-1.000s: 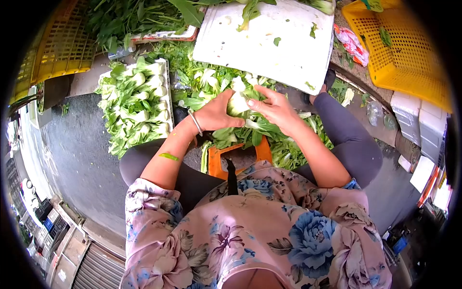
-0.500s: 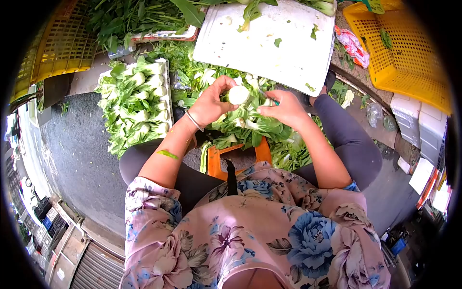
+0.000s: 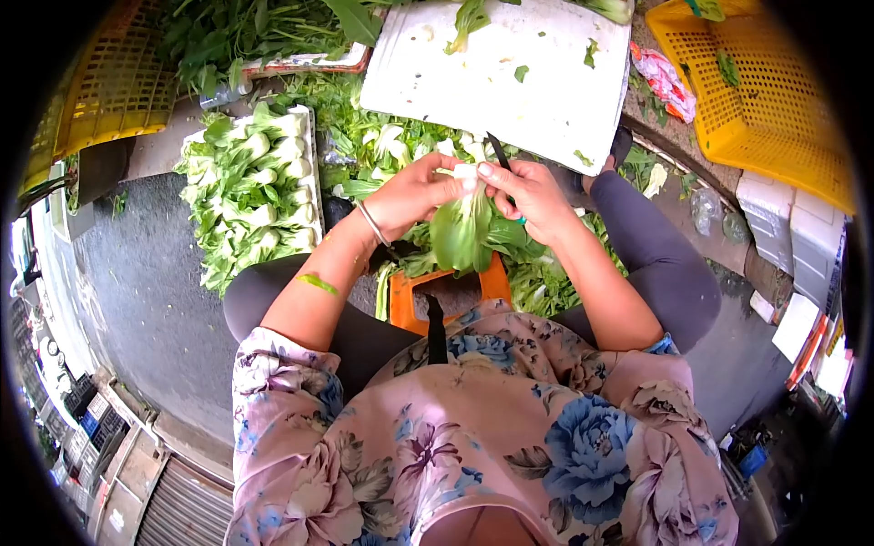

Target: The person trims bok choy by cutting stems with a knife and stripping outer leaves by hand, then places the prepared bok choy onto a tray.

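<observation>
My left hand [image 3: 414,200] is closed, pinching the pale base of a bok choy piece [image 3: 462,235] whose green leaf hangs down in front of my lap. A small knife [image 3: 498,151] is in my closed right hand [image 3: 533,197], its dark blade pointing up and away, with a bit of teal showing under the fingers. My right thumb is close against the bok choy's white end; whether it presses on it I cannot tell. Beneath both hands lie loose bok choy and cut leaves [image 3: 542,282].
At left, a white tray [image 3: 318,187] bears rows of bok choy. Ahead is a white board [image 3: 492,77] with leaf scraps. Yellow crates [image 3: 756,118] stand at both upper sides. An orange stool [image 3: 401,305] is between my knees, and white foam boxes [image 3: 783,223] are at right.
The bok choy has turned from its round white base facing up to its leaf hanging down. My right hand has come closer to my left, and the knife blade now shows, pointing up.
</observation>
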A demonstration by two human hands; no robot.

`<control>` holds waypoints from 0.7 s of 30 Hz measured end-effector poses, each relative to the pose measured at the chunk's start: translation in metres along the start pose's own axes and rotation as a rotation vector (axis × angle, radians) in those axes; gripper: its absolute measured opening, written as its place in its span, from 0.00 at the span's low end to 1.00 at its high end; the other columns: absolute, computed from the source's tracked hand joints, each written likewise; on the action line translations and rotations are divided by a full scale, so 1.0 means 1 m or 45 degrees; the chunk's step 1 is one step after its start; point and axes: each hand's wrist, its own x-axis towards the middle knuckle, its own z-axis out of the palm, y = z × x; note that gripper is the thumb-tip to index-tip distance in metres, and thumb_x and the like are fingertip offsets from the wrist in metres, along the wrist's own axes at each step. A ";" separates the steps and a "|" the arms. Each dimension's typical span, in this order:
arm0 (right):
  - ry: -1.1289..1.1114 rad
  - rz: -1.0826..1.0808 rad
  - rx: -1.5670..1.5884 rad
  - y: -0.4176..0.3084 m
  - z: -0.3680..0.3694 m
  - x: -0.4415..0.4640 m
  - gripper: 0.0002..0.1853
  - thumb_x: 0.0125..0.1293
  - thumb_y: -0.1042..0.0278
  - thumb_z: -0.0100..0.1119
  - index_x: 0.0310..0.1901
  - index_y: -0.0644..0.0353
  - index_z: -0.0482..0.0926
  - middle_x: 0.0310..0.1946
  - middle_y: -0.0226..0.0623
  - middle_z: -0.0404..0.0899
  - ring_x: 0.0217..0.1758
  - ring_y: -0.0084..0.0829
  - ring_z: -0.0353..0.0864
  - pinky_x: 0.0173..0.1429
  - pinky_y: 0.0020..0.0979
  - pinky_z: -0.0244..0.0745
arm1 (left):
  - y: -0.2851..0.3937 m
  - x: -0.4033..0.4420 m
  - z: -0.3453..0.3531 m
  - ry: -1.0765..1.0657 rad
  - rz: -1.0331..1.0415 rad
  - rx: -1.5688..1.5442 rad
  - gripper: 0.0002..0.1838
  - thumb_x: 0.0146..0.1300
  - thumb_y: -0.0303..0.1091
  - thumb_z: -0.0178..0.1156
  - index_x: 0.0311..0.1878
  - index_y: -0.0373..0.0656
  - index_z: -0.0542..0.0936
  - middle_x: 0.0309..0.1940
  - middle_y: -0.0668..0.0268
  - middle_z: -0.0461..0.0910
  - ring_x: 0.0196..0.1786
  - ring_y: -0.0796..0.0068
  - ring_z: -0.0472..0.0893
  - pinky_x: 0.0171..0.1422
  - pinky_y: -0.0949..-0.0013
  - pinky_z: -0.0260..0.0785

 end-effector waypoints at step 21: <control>0.622 -0.142 0.499 -0.075 -0.108 0.067 0.12 0.64 0.67 0.49 0.45 0.63 0.73 0.26 0.34 0.72 0.18 0.20 0.65 0.16 0.19 0.52 | 0.039 0.007 -0.006 0.358 0.008 -0.522 0.21 0.48 0.25 0.54 0.50 0.38 0.71 0.32 0.65 0.74 0.35 0.69 0.77 0.42 0.64 0.72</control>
